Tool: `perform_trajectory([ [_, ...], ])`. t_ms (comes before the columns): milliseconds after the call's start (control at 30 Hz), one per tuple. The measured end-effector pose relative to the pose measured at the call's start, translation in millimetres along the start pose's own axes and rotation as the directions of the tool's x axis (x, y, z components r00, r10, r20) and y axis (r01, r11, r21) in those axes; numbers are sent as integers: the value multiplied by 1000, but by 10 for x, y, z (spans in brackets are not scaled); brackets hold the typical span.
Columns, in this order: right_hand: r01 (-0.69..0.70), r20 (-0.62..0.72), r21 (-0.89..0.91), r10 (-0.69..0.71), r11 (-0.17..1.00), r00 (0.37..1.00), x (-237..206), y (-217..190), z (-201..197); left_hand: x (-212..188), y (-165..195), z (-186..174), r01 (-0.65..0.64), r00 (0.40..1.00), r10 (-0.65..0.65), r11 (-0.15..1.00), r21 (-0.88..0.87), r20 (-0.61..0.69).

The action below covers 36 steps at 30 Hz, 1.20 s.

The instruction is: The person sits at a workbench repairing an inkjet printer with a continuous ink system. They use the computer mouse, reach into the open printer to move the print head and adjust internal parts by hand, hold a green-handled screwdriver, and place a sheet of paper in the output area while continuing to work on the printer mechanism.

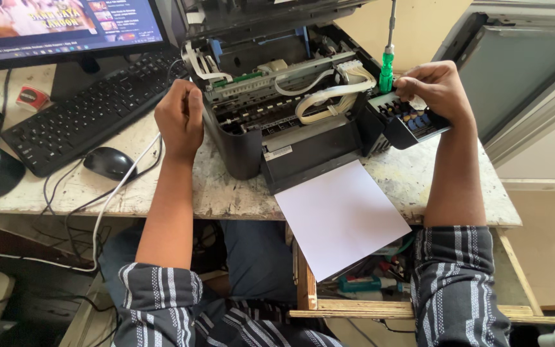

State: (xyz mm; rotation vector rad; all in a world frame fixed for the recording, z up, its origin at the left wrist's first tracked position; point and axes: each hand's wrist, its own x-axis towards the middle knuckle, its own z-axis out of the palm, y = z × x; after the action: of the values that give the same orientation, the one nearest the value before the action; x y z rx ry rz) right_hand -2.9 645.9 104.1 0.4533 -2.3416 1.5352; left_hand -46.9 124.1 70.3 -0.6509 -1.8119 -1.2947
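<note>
The fingers of the right hand (437, 90) are curled together and pinch a small white piece over the ink tank unit (411, 121), a dark block with coloured caps that hangs off the right side of the opened printer (290, 109). Just left of those fingers a green-handled screwdriver (387, 64) stands upright, its metal shaft rising out of the top of the view; whether the hand touches it cannot be told. The left hand (180, 119) is closed in a loose fist, fingers pressed together, resting against the printer's left wall; what it grips, if anything, is hidden.

The printer sits in the middle of the worn, paint-scuffed counter (226, 193) with its cover off, showing white ribbon cables (329, 93) looped across the carriage rail. A white sheet of paper (340, 215) lies out of its near side and hangs past the counter's near edge. A white cable (120, 189) runs from beside the left hand down off the near edge.

To the left lie a black mouse (109, 162) and a black keyboard (88, 109), with a lit monitor (65, 26) at the far left. Below the paper, an open wooden drawer (419, 310) holds tools.
</note>
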Motion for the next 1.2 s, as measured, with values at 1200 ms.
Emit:
perform_trajectory([
  [1200, 19, -76, 49, -15, 999, 997, -19, 127, -80, 15, -192, 1, 138, 990, -128, 957, 255, -57],
])
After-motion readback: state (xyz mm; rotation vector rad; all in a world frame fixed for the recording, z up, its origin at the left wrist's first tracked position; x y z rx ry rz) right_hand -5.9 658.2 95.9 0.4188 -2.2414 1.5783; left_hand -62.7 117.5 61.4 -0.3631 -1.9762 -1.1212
